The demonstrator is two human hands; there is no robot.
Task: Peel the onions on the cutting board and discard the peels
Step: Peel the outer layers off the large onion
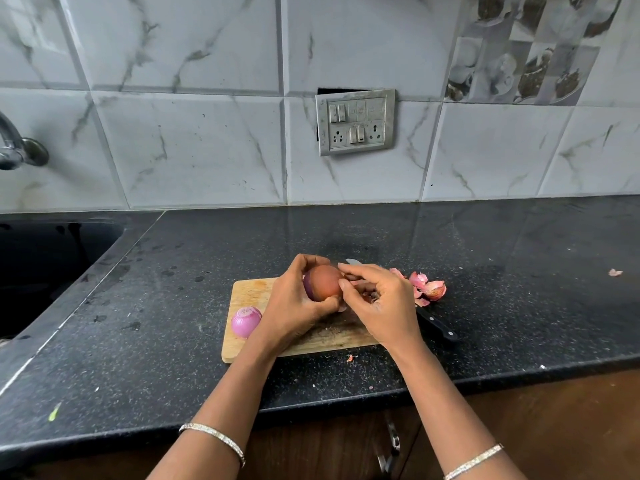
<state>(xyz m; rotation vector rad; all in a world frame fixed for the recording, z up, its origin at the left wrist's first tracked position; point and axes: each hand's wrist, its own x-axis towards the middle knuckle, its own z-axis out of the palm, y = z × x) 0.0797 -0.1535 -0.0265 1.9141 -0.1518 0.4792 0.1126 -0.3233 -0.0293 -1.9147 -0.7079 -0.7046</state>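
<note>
Black countertop (485,271), marble-tiled wall (207,133)

Your forearms are bare, with no sleeves reaching into view. Behind your left hand (298,303) a thin silver bangle (213,441) circles the forearm, its surface finely textured. Behind your right hand (384,306) sits a matching silver bangle (474,460).

text: none legible | labels: none | brands: none | numbers: none
</note>
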